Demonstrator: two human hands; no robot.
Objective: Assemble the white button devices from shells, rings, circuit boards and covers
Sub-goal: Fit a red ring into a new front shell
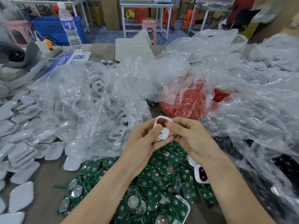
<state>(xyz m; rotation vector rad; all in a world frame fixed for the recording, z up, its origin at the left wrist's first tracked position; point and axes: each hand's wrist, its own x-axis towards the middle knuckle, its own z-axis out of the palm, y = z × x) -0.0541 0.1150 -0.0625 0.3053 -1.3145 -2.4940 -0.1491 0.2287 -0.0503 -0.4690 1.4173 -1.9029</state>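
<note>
hands: left hand [142,139] and right hand [186,135] pinch white shell [162,132] | below: green circuit boards [155,178]

The shell [163,135] is white plastic, smooth and glossy, and its red ring [162,118] looks matt, like rubber; the circuit boards [161,160] are green with a slight shine, and their battery clips [76,194] are bright metal; the covers [24,138] at the left edge of the desk [43,191] are smooth, glossy white plastic; the bags [97,94] are thin clear film, crumpled and reflective; the desk surface is matt brown, like cardboard.
</note>
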